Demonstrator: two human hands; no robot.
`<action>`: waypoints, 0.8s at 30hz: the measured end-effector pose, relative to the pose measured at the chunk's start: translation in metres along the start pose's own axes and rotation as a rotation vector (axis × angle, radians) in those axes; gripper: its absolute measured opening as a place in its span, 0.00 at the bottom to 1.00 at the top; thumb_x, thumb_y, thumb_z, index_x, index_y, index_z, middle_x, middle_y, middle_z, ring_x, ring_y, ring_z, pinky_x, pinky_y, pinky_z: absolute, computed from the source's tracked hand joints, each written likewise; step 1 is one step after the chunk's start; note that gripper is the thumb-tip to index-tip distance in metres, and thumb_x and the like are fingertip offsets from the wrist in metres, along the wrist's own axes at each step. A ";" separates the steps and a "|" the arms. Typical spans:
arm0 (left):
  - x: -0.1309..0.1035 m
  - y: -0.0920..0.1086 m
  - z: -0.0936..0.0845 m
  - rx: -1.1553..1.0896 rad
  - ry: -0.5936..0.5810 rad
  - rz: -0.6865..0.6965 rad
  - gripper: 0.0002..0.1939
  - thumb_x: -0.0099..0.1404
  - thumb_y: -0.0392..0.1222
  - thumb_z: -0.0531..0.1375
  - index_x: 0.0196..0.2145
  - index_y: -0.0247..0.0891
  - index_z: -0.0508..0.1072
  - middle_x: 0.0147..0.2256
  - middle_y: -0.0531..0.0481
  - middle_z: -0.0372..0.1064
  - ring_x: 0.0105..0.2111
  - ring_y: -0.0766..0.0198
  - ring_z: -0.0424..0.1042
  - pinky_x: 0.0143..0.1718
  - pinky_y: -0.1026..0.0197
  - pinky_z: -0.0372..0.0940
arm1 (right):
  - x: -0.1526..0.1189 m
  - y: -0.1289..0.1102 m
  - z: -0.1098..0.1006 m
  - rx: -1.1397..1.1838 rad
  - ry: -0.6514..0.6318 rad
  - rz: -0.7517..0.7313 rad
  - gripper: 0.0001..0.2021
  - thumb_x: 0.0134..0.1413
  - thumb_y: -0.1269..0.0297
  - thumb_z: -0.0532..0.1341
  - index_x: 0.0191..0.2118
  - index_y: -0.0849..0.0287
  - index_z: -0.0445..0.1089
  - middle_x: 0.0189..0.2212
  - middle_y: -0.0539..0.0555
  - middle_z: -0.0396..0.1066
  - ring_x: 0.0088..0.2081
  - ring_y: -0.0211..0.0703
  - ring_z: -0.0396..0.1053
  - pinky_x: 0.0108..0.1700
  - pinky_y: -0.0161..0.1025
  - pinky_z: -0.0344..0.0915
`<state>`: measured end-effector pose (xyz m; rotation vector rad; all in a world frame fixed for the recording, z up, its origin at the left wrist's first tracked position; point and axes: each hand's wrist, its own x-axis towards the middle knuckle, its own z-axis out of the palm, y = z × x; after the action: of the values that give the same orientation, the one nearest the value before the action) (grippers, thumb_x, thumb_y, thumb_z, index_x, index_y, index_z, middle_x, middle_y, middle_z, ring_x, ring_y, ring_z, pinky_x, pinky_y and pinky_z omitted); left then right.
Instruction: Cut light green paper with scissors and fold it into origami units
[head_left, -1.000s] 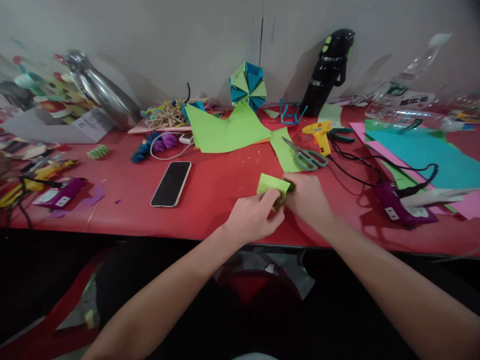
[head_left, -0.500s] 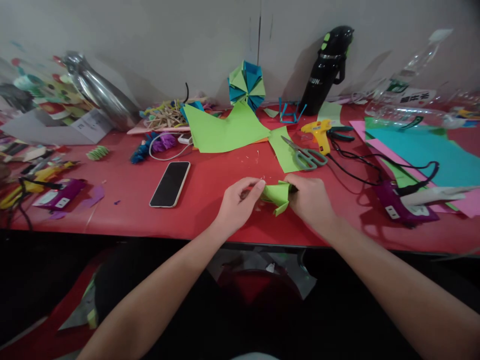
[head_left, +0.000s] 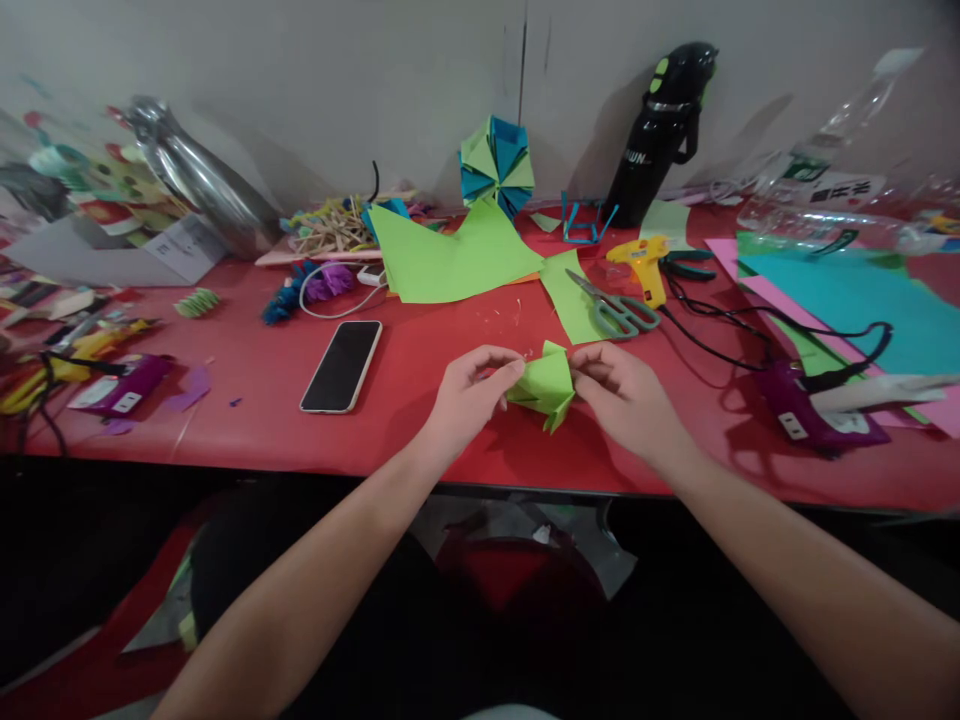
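Observation:
A small piece of folded green paper (head_left: 546, 382) is held between my two hands, just over the near part of the red table. My left hand (head_left: 474, 392) pinches its left side between thumb and fingers. At the right edge, my right hand (head_left: 621, 392) grips the paper with thumb and bent fingers. Pointed flaps stick out at its top and bottom. Beyond the hands lie a large green sheet (head_left: 457, 262), a smaller green sheet (head_left: 564, 290) and grey-green handled scissors (head_left: 616, 312).
A smartphone (head_left: 343, 366) lies to the left. Behind the scissors is a yellow glue gun (head_left: 646, 268), its black cord running to a purple power strip (head_left: 817, 412). A black bottle (head_left: 660, 135) and a blue-green paper ball (head_left: 496, 165) stand near the wall.
The folded paper has turned so that more of its face shows, with a flap now pointing up. My right hand's fingers have shifted to its right edge. The view has moved slightly.

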<state>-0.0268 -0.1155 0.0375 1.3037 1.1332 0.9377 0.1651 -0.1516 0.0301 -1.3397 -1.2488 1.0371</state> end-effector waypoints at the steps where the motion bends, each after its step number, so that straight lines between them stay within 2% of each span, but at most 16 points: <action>1: 0.000 0.000 0.000 -0.004 -0.004 -0.012 0.12 0.62 0.49 0.65 0.38 0.38 0.77 0.25 0.54 0.68 0.21 0.72 0.64 0.19 0.68 0.57 | -0.001 -0.002 0.001 0.082 -0.004 0.031 0.06 0.54 0.62 0.64 0.36 0.56 0.68 0.31 0.51 0.73 0.34 0.41 0.72 0.37 0.40 0.68; 4: 0.000 0.001 0.000 -0.018 -0.026 -0.024 0.11 0.62 0.47 0.66 0.39 0.38 0.77 0.28 0.53 0.70 0.21 0.72 0.65 0.19 0.68 0.58 | -0.004 -0.006 0.005 0.257 -0.012 0.095 0.09 0.56 0.56 0.65 0.35 0.54 0.67 0.30 0.49 0.71 0.32 0.40 0.71 0.38 0.40 0.70; 6: 0.000 0.001 0.000 -0.025 -0.034 -0.023 0.11 0.62 0.47 0.66 0.39 0.38 0.77 0.30 0.52 0.72 0.20 0.73 0.65 0.19 0.68 0.58 | -0.004 -0.007 0.009 0.304 -0.007 0.112 0.13 0.55 0.54 0.67 0.35 0.53 0.65 0.27 0.47 0.69 0.30 0.38 0.69 0.35 0.38 0.68; 10: 0.000 0.000 0.002 -0.063 -0.040 -0.040 0.13 0.62 0.49 0.66 0.38 0.37 0.76 0.31 0.52 0.72 0.20 0.74 0.66 0.18 0.69 0.60 | -0.003 -0.004 0.014 0.336 -0.011 0.112 0.17 0.52 0.57 0.71 0.36 0.52 0.60 0.22 0.42 0.63 0.24 0.34 0.63 0.29 0.34 0.62; 13: -0.002 0.000 0.004 -0.103 -0.070 -0.047 0.13 0.63 0.49 0.66 0.39 0.37 0.76 0.32 0.51 0.72 0.22 0.72 0.70 0.21 0.68 0.66 | -0.003 -0.004 0.015 0.336 -0.045 0.109 0.19 0.52 0.58 0.70 0.39 0.51 0.58 0.23 0.41 0.65 0.25 0.35 0.66 0.29 0.35 0.64; 16: -0.003 0.000 0.005 -0.128 -0.105 -0.055 0.14 0.64 0.49 0.65 0.40 0.37 0.76 0.32 0.50 0.74 0.24 0.69 0.73 0.24 0.66 0.69 | -0.004 -0.006 0.015 0.326 -0.089 0.103 0.22 0.53 0.57 0.69 0.49 0.50 0.59 0.24 0.41 0.67 0.26 0.37 0.67 0.31 0.38 0.68; 20: -0.004 0.000 0.003 -0.150 -0.186 -0.067 0.14 0.68 0.50 0.62 0.42 0.36 0.77 0.33 0.48 0.76 0.25 0.68 0.76 0.25 0.66 0.70 | -0.006 -0.007 0.013 0.242 -0.157 0.066 0.37 0.58 0.56 0.66 0.68 0.47 0.51 0.29 0.45 0.70 0.28 0.39 0.68 0.32 0.39 0.69; 24: -0.003 -0.001 0.002 -0.179 -0.217 -0.099 0.13 0.69 0.49 0.61 0.43 0.36 0.78 0.34 0.47 0.78 0.26 0.66 0.77 0.26 0.66 0.71 | -0.006 -0.005 0.012 0.188 -0.202 0.027 0.39 0.60 0.55 0.63 0.73 0.44 0.46 0.30 0.46 0.70 0.29 0.40 0.67 0.33 0.40 0.69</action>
<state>-0.0259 -0.1193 0.0363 1.1620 0.9165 0.7852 0.1521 -0.1562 0.0332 -1.1319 -1.2480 1.3017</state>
